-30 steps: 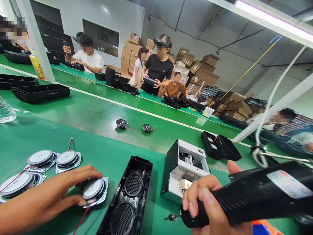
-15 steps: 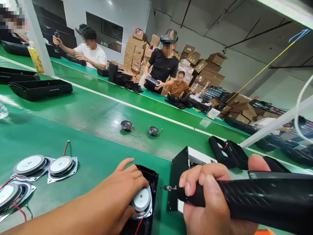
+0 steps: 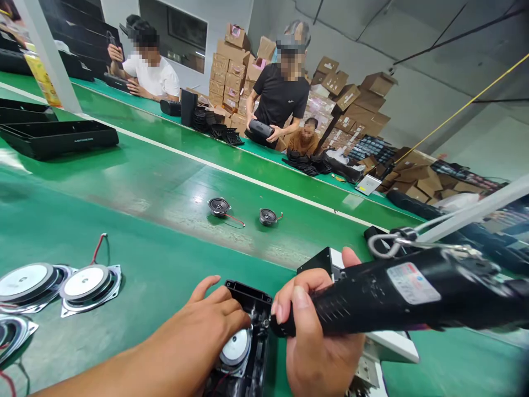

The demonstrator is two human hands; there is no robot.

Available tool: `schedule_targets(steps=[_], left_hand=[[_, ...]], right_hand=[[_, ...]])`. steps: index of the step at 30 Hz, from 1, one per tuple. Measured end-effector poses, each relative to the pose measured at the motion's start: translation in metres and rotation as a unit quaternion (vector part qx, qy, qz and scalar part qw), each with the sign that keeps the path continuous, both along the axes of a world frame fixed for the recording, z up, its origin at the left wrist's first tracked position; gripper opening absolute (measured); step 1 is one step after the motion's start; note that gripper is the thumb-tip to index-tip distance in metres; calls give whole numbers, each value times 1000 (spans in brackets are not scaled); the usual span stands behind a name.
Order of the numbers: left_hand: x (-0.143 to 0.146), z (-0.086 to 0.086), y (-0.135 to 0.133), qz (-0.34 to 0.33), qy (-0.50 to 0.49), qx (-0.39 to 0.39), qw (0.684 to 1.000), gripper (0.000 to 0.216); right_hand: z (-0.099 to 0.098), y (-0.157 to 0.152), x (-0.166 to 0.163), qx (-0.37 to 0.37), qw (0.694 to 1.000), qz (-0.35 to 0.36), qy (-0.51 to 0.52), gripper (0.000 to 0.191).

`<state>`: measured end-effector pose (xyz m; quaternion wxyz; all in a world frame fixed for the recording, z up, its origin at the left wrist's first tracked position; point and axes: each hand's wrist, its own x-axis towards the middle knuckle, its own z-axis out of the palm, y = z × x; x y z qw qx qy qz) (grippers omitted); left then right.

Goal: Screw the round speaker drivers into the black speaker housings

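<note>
Holding down, with the left hand (image 3: 206, 331), a round silver-capped speaker driver (image 3: 235, 347) seated in the far end of a long black plastic housing (image 3: 248, 292); fingers spread loosely over the driver's rim and the housing's left wall, palm low, pinching nothing. Gripping, with the right hand (image 3: 314, 331), a black electric screwdriver (image 3: 384, 298) with a ribbed grip: fingers wrapped tight round the barrel, thumb up on top, bit end pointing left and hovering right at the housing's right wall, just beside the driver. Cannot tell whether the bit touches a screw, since the tip is hidden behind the fingers.

Looks like the fastening step: driver placed in its seat, tool brought in but not yet upright over a corner. Next move calls for tipping the screwdriver toward vertical, finding a mounting hole in the driver's square flange, and keeping steady downward pressure on the driver so as not to let it turn or lift.

On the green worktop (image 3: 165, 264), to the near left, two more silver-capped drivers (image 3: 88, 281) lying face down side by side, red leads trailing. Farther off on the belt, two small black cone speakers (image 3: 219, 207) a little apart. Behind the right hand, partly hidden, a black-and-white box (image 3: 330, 259). At the far side, other people at work, with stacked cardboard cartons (image 3: 231, 66) behind.
</note>
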<state>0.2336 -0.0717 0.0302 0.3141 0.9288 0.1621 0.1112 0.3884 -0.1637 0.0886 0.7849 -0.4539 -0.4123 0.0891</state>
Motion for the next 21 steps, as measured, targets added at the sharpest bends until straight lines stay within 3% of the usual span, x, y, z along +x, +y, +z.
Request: schedule_targets(steps=[7, 12, 21], left_hand=[[0, 3, 0, -14, 39, -23, 999, 49], [0, 13, 0, -6, 52, -32, 998, 61], [2, 24, -9, 7, 45, -48, 998, 71]], right_hand=[[-11, 5, 3, -19, 1000, 6, -6, 72], [-9, 6, 1, -47, 999, -5, 0, 60], [-14, 5, -2, -46, 999, -2, 21, 72]])
